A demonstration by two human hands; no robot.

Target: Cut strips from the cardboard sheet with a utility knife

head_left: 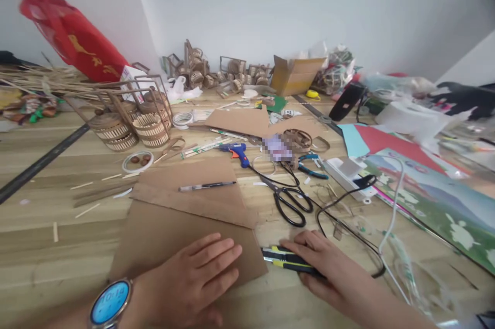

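Table: wooden, pale, spread with craft goods. Across its right side we list a picture with green hills and white figures.

Bag: red, gold print, leaning at the far left.

Cardboard: brown, directly before us at the near edge; an edge crosses it, and we cannot tell whether it is 2 pieces or 1 folded.

Box: open carton, at the back.

Baskets: slatted, handled, left of centre.

Left hand: palm down on the cardboard, fingers extended and slightly apart, gripping nothing. We note a lit watch at its wrist.

Right hand: fingers clamped over the cutter, at the table's near side.

Scissors: black handles, beyond the right hand, near the cardboard.

Glue gun: blue, orange trigger, beyond the cardboard.

Cutter: yellow and black, blade end pointing left, just beside the cardboard's right edge; we cannot tell whether they touch.

Pliers: blue and black handles, beyond the scissors.

Pen: black and clear, lying on the cardboard.

Balls: brown, inside a white ring.
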